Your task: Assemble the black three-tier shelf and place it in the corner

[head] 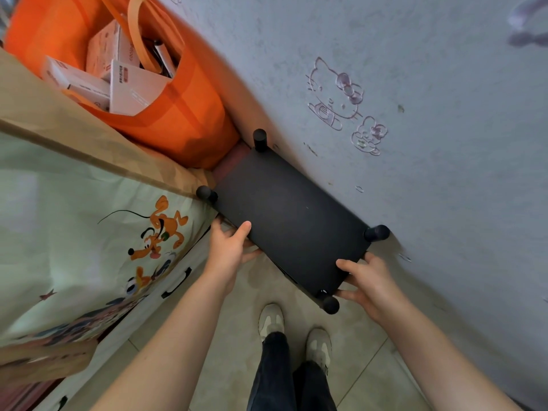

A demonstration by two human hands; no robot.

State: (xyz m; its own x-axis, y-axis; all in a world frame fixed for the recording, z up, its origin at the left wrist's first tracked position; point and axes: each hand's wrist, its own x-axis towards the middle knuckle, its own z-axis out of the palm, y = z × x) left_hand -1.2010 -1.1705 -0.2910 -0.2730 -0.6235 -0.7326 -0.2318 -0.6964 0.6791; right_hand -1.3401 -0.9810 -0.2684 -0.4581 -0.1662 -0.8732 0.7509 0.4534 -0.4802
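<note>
Two-handed hold on the black flat-topped shelf with round post tips (292, 221). Gripped at its near long edge by the left hand (229, 247), thumb on top, fingers curled under. Gripped at its near corner by the right hand (370, 283), thumb on top too. Set close along the grey wall with cat drawings (444, 114). Just past the shelf's far end, a big orange cloth bag (184, 123) full of white boxes. Near the shelf, two pale shoes (271, 320).
</note>
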